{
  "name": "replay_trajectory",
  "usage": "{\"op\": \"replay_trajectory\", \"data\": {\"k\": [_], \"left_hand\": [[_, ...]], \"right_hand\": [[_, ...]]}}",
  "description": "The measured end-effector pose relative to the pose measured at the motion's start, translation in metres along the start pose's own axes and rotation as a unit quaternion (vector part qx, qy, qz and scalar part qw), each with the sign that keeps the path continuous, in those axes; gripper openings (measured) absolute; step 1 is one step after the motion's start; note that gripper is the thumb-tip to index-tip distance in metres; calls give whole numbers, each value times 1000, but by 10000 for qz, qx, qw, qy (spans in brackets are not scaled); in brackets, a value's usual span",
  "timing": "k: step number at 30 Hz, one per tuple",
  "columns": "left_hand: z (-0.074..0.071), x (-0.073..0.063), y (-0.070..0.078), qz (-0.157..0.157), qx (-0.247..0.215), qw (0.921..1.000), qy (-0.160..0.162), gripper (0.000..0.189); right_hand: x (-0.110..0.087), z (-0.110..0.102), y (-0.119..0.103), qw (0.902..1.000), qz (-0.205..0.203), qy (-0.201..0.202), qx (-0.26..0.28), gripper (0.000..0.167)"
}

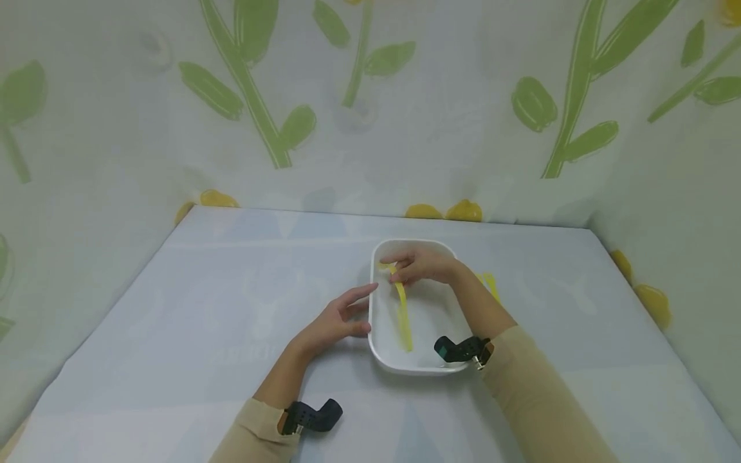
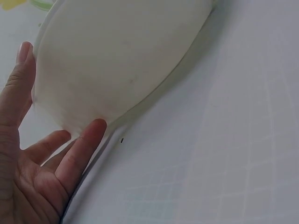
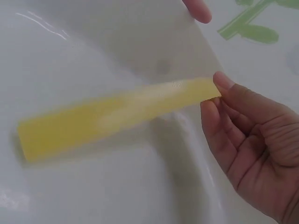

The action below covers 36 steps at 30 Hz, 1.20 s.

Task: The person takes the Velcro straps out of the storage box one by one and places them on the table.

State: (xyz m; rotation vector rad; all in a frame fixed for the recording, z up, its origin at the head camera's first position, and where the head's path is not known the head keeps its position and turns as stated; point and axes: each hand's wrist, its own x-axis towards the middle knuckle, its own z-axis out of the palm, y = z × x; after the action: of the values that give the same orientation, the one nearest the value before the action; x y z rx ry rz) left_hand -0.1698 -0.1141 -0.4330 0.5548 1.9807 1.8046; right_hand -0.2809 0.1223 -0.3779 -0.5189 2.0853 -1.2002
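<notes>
A white rounded tub (image 1: 376, 357) stands on the table, its long side running away from me. My right hand (image 1: 425, 265) reaches into it and pinches one end of a flat yellow strip (image 3: 107, 119) between thumb and fingers. The strip (image 1: 403, 312) slants down inside the tub, its far end low near the floor; whether it touches cannot be told. My left hand (image 1: 341, 318) is at the tub's left side, fingers extended and spread. In the left wrist view, fingertips (image 2: 98, 128) meet the tub's outer wall (image 2: 121, 60).
More yellow strips (image 1: 491, 283) lie on the table just right of the tub, partly hidden by my right forearm. The pale table (image 1: 220, 308) meets walls printed with green stems at the back and sides. Each wrist wears a black camera (image 1: 315, 416).
</notes>
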Motion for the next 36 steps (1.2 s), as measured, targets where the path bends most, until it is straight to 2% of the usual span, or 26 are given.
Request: {"op": "replay_trajectory", "data": {"k": [4, 8, 13, 19, 27, 32, 36], "left_hand": [[2, 1, 1, 33, 15, 10000, -25, 77], [4, 1, 2, 100, 28, 9999, -60, 78], [5, -1, 3, 128, 0, 9999, -111, 80], [10, -5, -1, 127, -3, 9999, -105, 83], [11, -9, -1, 75, -87, 9999, -42, 81], [9, -10, -2, 64, -47, 10000, -33, 78], [9, -8, -3, 109, 12, 9999, -65, 77]], "right_hand": [[-6, -2, 1, 9992, -207, 24, 349, 48], [-11, -3, 2, 9966, -637, -217, 485, 49], [-16, -3, 3, 9889, -1016, -719, 817, 59], [-23, -2, 6, 9823, -1042, -1041, 1158, 78], [-25, 2, 0, 9822, -1200, -692, 1269, 91], [-31, 1, -8, 9805, -1465, -557, 1186, 93], [-36, -4, -12, 9799, -1623, -303, 1117, 93]]}}
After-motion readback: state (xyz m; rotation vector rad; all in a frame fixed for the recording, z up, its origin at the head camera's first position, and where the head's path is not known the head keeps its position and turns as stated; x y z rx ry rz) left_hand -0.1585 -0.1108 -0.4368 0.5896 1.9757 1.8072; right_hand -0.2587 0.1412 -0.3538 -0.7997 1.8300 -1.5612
